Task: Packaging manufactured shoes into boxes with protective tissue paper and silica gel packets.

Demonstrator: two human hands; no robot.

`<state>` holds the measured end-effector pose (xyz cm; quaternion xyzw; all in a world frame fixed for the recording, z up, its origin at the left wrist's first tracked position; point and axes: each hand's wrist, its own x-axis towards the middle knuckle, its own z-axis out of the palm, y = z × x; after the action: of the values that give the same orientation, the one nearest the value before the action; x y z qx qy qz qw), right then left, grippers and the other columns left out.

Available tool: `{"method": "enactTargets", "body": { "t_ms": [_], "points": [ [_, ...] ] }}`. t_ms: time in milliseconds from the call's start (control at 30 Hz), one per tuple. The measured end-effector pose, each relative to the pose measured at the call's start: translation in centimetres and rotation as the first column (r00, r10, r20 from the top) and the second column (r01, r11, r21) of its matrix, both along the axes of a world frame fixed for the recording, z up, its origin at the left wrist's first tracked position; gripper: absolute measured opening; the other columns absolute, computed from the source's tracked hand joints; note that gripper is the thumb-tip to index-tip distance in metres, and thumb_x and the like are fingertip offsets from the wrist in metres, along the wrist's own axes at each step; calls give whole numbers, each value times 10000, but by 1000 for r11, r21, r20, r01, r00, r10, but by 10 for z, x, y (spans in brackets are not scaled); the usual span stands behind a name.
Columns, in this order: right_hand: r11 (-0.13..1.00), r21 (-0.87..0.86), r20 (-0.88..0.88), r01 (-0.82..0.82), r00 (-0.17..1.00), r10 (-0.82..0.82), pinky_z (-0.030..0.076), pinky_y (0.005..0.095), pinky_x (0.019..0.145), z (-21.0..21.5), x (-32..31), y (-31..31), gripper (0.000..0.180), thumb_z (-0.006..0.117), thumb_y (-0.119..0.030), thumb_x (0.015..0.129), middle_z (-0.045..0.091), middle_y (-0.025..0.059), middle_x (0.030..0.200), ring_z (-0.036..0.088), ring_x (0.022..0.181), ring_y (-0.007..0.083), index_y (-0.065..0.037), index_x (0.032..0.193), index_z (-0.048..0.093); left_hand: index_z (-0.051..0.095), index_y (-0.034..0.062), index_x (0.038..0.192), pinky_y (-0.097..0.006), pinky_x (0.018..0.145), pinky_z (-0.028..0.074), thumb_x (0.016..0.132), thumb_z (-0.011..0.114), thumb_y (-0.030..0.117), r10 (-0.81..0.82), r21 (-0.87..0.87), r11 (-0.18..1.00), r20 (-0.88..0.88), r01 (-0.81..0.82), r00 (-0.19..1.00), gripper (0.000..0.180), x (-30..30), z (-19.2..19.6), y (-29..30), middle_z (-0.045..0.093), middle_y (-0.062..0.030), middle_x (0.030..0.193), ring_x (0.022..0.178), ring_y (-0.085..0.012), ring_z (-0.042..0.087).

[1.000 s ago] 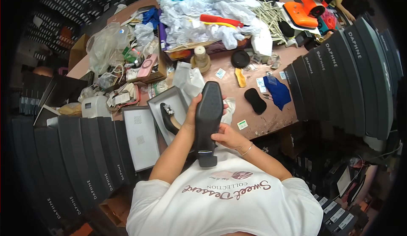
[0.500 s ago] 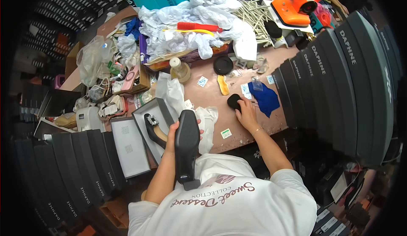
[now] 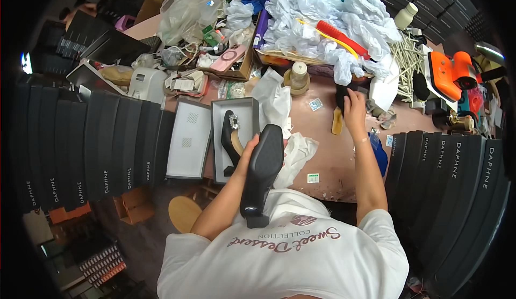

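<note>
Left hand (image 3: 248, 151) at frame centre, clasped around black heeled shoe (image 3: 262, 173); right hand (image 3: 355, 104), upper right, fingers curled over black pad (image 3: 341, 96).

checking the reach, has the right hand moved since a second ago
Yes. The right hand left the black shoe and went out across the table to a dark item beyond the yellow brush.

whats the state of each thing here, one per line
black heeled shoe: held sole up in the left hand
right hand: stretched out, resting on a small black object
shoe box: open, second black shoe lying inside
box lid: off, lying flat left of the box
orange tool: lying on the table, untouched
</note>
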<state>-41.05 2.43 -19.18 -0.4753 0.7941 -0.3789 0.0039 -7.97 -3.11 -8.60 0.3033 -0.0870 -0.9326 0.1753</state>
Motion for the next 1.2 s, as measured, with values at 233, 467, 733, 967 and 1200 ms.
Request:
{"method": "enactTargets", "body": {
  "t_ms": [233,467,733,967,1200],
  "points": [
    [840,-191,130,-508,835,535,495,380,635,127,203,19,140,684,-113,764,584,121,767,600,721,292,-65,879,622,555,35,1135,-282,726,534,920,436,521,-28,-19,999,166,32,986,545,3,-5,1,631,-97,973,817,-176,636],
    [850,-259,168,-459,845,507,497,395,589,148,263,34,65,622,-120,772,576,96,767,603,686,304,-92,819,588,507,24,1242,-379,743,534,937,356,479,-111,-151,982,11,112,994,569,34,16,-3,651,-137,943,823,-267,643],
    [926,-79,35,-370,927,373,479,358,616,145,282,19,143,658,-157,710,465,39,698,567,685,226,-128,788,541,470,16,1254,-343,799,518,927,392,495,-142,-273,952,0,137,990,585,52,9,-10,591,-108,1072,913,-186,608],
    [842,-64,94,-536,836,540,490,387,600,161,287,28,45,611,-104,776,538,102,727,584,763,300,-76,801,586,518,13,1180,-331,818,517,921,406,471,-103,-212,974,-113,77,988,538,59,4,-18,624,-128,1047,912,-217,632],
    [699,-190,177,-689,677,715,480,350,690,155,305,46,204,626,-21,756,566,65,900,565,817,258,-63,954,653,496,-15,1220,-346,678,563,906,406,543,-118,-45,993,-158,112,980,647,76,-16,-27,607,-164,1094,814,-253,645]
  ]
}}
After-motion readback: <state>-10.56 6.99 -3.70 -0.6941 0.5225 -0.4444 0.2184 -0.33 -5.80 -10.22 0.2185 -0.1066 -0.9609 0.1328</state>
